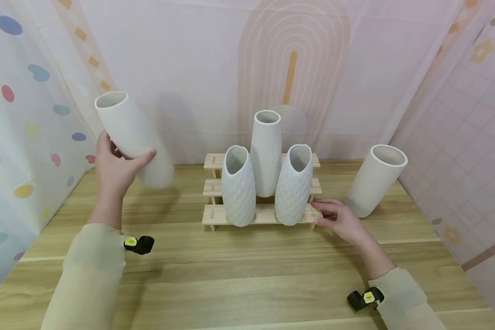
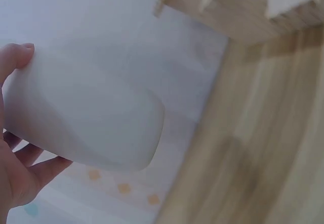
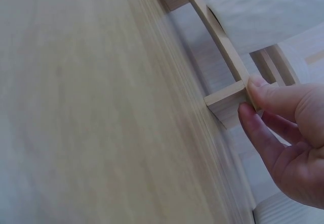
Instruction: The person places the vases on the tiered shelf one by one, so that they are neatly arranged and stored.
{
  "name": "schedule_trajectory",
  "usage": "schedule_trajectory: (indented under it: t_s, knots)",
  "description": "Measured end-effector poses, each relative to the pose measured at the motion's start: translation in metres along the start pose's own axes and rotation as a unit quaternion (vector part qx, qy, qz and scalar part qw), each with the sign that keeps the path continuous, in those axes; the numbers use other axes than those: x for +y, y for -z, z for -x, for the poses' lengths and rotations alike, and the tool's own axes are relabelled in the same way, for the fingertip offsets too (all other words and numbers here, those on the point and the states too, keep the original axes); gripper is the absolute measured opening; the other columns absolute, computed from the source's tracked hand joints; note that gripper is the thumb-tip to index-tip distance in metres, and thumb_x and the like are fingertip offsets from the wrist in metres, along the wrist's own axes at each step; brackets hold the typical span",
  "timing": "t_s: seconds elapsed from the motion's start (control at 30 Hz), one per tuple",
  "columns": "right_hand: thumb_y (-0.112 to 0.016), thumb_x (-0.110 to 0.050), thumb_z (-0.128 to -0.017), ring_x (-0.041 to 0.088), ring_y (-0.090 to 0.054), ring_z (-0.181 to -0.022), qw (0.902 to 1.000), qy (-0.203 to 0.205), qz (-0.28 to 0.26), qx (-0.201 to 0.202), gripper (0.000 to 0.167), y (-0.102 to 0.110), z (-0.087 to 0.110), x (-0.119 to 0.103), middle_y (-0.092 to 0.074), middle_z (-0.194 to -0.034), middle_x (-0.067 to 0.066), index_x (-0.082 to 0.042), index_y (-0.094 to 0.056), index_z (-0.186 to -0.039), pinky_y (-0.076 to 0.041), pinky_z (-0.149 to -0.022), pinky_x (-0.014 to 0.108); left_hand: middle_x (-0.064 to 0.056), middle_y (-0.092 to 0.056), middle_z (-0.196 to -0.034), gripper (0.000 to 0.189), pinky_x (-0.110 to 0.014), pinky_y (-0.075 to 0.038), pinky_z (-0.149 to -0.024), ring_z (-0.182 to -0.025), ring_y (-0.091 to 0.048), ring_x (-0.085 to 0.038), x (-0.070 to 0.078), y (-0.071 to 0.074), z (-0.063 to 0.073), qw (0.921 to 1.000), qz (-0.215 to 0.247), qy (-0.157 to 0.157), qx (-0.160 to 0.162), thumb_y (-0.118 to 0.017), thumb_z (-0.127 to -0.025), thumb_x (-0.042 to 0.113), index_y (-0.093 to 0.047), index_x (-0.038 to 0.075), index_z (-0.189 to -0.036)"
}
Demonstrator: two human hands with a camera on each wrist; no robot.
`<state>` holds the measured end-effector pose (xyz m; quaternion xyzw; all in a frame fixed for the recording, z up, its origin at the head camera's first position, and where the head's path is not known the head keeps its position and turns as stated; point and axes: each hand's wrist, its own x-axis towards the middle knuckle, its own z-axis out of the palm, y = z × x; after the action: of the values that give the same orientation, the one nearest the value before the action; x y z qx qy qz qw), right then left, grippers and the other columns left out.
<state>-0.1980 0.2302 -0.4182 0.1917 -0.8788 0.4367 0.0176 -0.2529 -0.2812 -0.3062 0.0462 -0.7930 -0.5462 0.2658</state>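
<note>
My left hand (image 1: 117, 167) grips a smooth white vase (image 1: 134, 133) and holds it tilted above the table's left side; the left wrist view shows the vase's base (image 2: 147, 133) off the table. With thumb and fingers, my right hand (image 1: 342, 220) pinches the right end of the lowest step of a small wooden tiered stand (image 1: 264, 214), seen closely in the right wrist view at the step's end (image 3: 243, 90). Two textured vases with notched rims, a left one (image 1: 239, 197) and a right one (image 1: 293, 197), stand on the lowest step. Behind them a taller ribbed vase (image 1: 266, 156) stands on a higher step.
A ribbed cream vase (image 1: 375, 183) stands on the wooden table (image 1: 247, 275) right of the stand, just beyond my right hand. A patterned curtain (image 1: 181, 68) hangs behind the table, with a dotted one (image 1: 16, 137) at the left and a checked one (image 1: 470, 151) at the right.
</note>
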Motion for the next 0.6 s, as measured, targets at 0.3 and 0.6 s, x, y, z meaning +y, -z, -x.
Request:
schedule_trajectory:
  t_s: [0.3,0.6]
  knots:
    - [-0.073,0.0,-0.087,0.035,-0.058,-0.108,0.9999,0.007,0.005,0.005,0.042,0.0,0.0,0.0,-0.055,-0.133,0.025,0.007,-0.063,-0.127,-0.051,-0.084,0.029,-0.001,-0.048,-0.14,0.093,-0.047,-0.046,-0.101,-0.121,-0.05,-0.022,0.051,-0.022,0.004,0.9969,0.067,-0.027,-0.031,-0.088,-0.073,0.018,-0.035,0.033,-0.148]
    - [-0.072,0.001,-0.087,0.034,-0.057,-0.11,1.0,0.0,0.003,0.0,0.042,0.0,0.0,0.0,-0.055,-0.135,0.024,0.006,-0.062,-0.128,-0.051,-0.085,0.029,-0.003,-0.053,-0.135,0.089,-0.046,-0.049,-0.096,-0.116,-0.054,-0.021,0.072,-0.053,0.008,0.992,0.067,-0.079,-0.072,-0.088,-0.072,0.02,-0.041,0.028,-0.146]
